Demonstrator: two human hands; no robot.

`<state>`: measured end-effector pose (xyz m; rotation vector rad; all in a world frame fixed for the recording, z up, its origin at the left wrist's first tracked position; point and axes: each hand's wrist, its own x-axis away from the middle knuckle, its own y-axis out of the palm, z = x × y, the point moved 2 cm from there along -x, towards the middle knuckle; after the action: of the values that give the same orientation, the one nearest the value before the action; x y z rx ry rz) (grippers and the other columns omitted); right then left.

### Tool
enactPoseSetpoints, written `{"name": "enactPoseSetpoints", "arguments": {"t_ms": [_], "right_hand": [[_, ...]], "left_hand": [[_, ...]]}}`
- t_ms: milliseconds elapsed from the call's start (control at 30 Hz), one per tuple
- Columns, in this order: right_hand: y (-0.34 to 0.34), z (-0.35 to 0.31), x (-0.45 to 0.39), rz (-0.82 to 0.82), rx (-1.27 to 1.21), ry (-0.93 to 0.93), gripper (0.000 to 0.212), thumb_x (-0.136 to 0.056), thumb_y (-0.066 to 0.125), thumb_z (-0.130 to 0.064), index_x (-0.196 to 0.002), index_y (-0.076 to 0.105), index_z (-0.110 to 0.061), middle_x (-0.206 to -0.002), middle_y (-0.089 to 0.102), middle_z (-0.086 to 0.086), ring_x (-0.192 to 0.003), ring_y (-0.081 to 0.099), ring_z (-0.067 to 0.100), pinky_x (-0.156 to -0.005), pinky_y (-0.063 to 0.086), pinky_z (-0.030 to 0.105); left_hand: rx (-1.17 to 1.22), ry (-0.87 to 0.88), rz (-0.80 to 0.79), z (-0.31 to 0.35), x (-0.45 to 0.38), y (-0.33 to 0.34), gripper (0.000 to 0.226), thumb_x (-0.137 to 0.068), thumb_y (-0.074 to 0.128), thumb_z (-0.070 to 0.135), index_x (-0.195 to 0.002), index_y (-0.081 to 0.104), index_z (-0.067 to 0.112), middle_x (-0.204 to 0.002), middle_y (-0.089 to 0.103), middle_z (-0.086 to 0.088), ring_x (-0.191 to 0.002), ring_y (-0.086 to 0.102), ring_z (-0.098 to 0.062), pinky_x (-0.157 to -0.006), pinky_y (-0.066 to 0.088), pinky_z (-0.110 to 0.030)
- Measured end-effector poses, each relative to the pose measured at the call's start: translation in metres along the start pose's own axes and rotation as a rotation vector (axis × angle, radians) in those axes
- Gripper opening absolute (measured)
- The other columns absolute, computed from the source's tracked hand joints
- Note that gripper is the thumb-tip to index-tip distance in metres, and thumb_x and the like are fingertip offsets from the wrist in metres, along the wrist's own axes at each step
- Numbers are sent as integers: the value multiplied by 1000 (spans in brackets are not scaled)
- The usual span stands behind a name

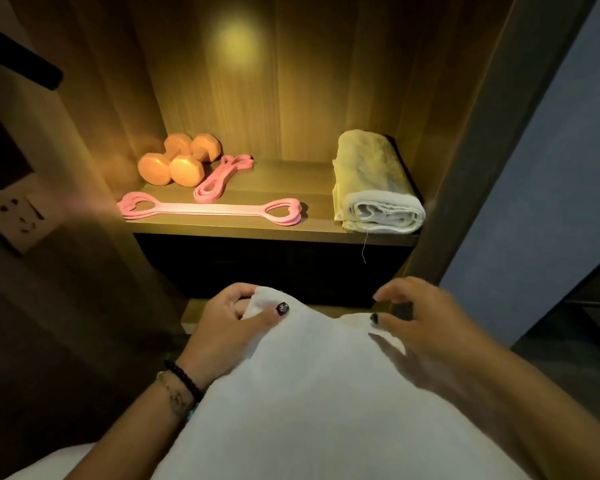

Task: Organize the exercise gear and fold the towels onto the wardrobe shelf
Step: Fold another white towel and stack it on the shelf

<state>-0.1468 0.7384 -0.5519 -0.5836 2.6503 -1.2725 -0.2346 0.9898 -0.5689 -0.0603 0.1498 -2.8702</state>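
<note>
A white towel (312, 386) lies spread low in front of me, below the wardrobe shelf (264, 228). My left hand (226, 323) pinches its upper left corner between thumb and fingers. My right hand (426, 323) hovers at the upper right corner, thumb touching the cloth and fingers spread and blurred. On the shelf lie two orange dumbbells (177, 159) at the left, a small pink resistance band (222, 178) beside them, and a long pink band with heart-shaped loops (210, 209) along the front. A folded towel (374, 185) sits at the shelf's right end.
Wooden side walls close the shelf in on both sides. A wall socket plate (20, 216) sits at the left. A dark opening (274, 265) lies under the shelf, with a lower ledge (194, 311) behind my hands. A blue wall (541, 188) stands at the right.
</note>
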Motion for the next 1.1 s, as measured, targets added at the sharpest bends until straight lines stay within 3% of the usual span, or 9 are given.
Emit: {"name": "enactPoseSetpoints", "arguments": {"t_ms": [133,267,400,500,600,700,800,967,1100], "right_hand": [[36,-49,-2,-262,-352,-155,37,-86,69,-26,-111,58,-50,-115,56,-29,-110,53,-6,-86,45,15],[58,-58,4,-341,-441,-217,32,-84,69,-37,-110,56,-50,-108,61,-24,-102,58,-2,-85,54,24],[68,-50,9,-289,-589,-117,35,-69,72,-59,-101,58,-53,-100,64,-25,-94,62,-2,-69,55,18],[74,-43,11,-256,-708,-29,36,-62,72,-56,-96,61,-54,-97,66,-23,-93,64,-1,-65,54,16],[76,-38,10,-223,-675,-4,35,-59,68,-61,-93,59,-59,-93,66,-24,-85,65,-2,-58,50,12],[78,-33,7,-224,-614,4,42,-54,64,-70,-92,62,-52,-90,67,-23,-73,66,1,-51,47,10],[85,-28,2,-237,-540,25,53,-50,62,-74,-90,64,-39,-89,67,-23,-79,65,0,-56,49,11],[91,-27,-5,-279,-457,31,58,-50,56,-76,-94,59,-38,-93,59,-39,-92,56,-13,-64,48,6],[90,-23,-7,-298,-452,12,55,-54,62,-73,-94,63,-36,-92,65,-24,-90,60,-2,-72,53,16]], "left_hand": [[15,128,27,11,7,1,47,-58,81,24,-92,57,1,-72,71,-8,-65,66,-18,-56,55,-27],[14,210,-14,7,13,-2,35,-66,76,28,-83,57,4,-66,65,1,-59,60,-8,-52,49,-18],[144,-89,66,-21,1,-14,33,-87,58,41,-82,65,9,-66,65,1,-57,60,-6,-51,48,-19],[-237,-383,212,-65,-21,-34,36,-96,52,36,-79,59,5,-74,62,-7,-71,57,-20,-67,45,-30],[-501,-650,-55,-100,-35,-37,51,-95,40,59,-109,64,16,-111,63,-8,-101,58,-23,-86,42,-32],[-200,-687,-283,-119,-48,-29,55,-101,30,51,-123,60,10,-127,61,-10,-112,58,-24,-101,44,-35],[62,-704,-321,-127,-66,-20,47,-100,38,43,-117,57,3,-119,58,-13,-103,57,-22,-91,45,-30],[-164,-626,-315,-131,-101,-7,53,-82,69,43,-121,65,8,-125,65,-9,-116,60,-26,-106,42,-46],[-78,-639,-285,-128,-119,11,85,-81,73,40,-148,31,7,-146,43,-9,-129,48,-25,-102,44,-33]]}}
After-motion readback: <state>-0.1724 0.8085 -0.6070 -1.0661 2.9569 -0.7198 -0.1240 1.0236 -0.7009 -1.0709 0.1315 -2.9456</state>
